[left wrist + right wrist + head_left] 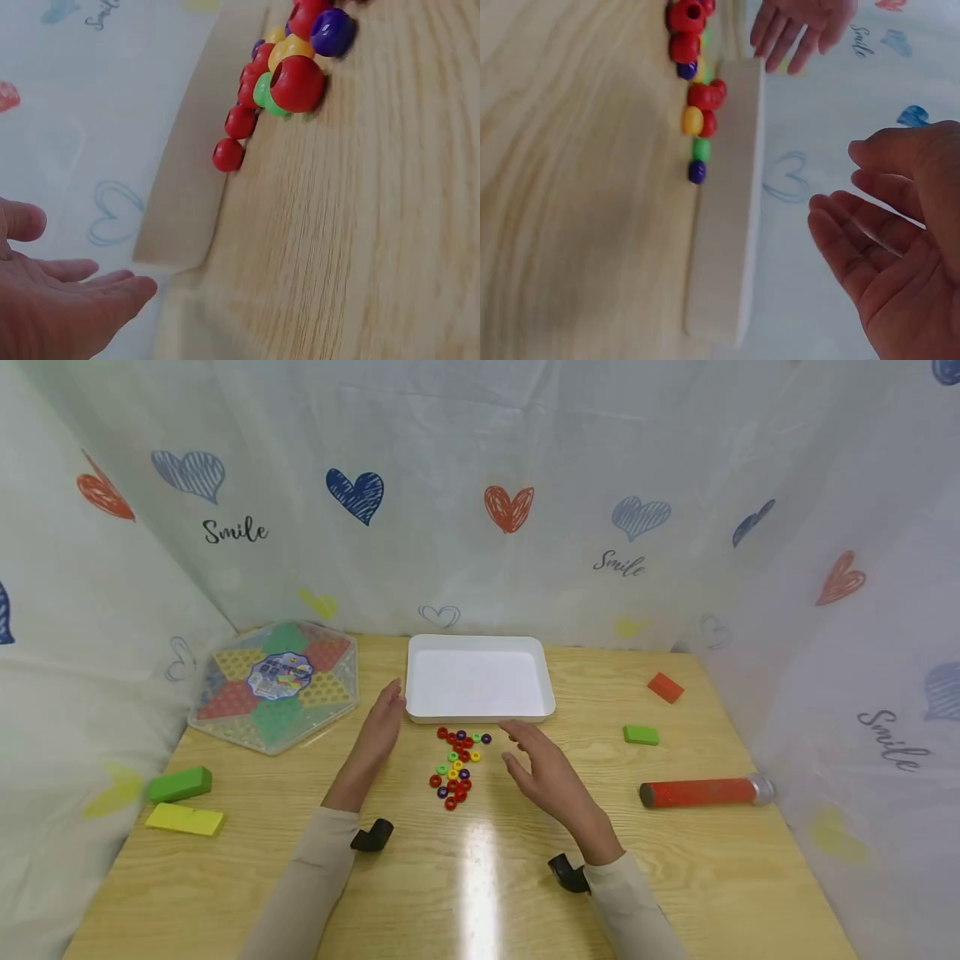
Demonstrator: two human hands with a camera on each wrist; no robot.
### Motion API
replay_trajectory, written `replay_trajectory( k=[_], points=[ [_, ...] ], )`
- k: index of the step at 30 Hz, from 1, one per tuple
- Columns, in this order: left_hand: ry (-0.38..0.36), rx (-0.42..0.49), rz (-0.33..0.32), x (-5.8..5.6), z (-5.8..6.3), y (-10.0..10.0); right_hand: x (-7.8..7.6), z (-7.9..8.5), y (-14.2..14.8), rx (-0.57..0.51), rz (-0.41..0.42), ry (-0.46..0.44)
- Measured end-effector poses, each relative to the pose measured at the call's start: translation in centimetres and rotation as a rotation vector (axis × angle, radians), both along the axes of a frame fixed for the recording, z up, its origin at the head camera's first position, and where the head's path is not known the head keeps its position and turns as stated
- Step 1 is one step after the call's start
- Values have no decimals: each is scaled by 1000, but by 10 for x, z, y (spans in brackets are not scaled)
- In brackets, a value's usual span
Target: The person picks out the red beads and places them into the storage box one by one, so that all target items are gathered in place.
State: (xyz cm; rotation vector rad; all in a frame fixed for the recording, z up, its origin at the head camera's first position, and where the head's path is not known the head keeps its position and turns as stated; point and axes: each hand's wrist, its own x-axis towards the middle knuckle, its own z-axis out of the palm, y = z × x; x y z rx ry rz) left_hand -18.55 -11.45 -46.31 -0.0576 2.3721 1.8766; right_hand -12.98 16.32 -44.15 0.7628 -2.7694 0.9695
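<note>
Several ring-shaped beads in red, purple, yellow and green lie loose on the table, among them a red bead [451, 803] and a purple bead [487, 738]. Just behind them stands a white rectangular tray [480, 681] with nothing in it. Left of the beads, my left hand [375, 731] is held with straight fingers beside the tray's front left corner; I cannot tell whether it touches. My right hand [546, 770] hovers at the beads' right, fingers relaxed and thumb apart. In the right wrist view its palm shows bare, and a green bead [701, 148] lies against the tray's side.
A hexagonal star-patterned game board [330, 727] lies at the back left. Nearer are a green block [180, 785] and a yellow block [185, 819]. To the right lie a red block [665, 687], a small green block [641, 735] and a red cylinder [701, 792]. Printed curtains surround the table.
</note>
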Motion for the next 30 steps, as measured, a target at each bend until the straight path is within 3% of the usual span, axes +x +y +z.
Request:
replay_trajectory(
  k=[4,8,12,19,30],
  points=[
    [-68,237,23,-15,-9,-1,-6,-16,-7,-88,35,-53],
    [-99,376,34,-22,-15,-2,-12,-32,-14,-160,64,-135],
    [-112,388,55,-27,-17,-2,-18,-44,-23,-153,71,-182],
    [-111,373,61,-33,-22,1,-25,-56,-37,5,57,-165],
    [-78,390,81,-34,-34,4,-32,-53,-51,98,40,-179]
  ],
)
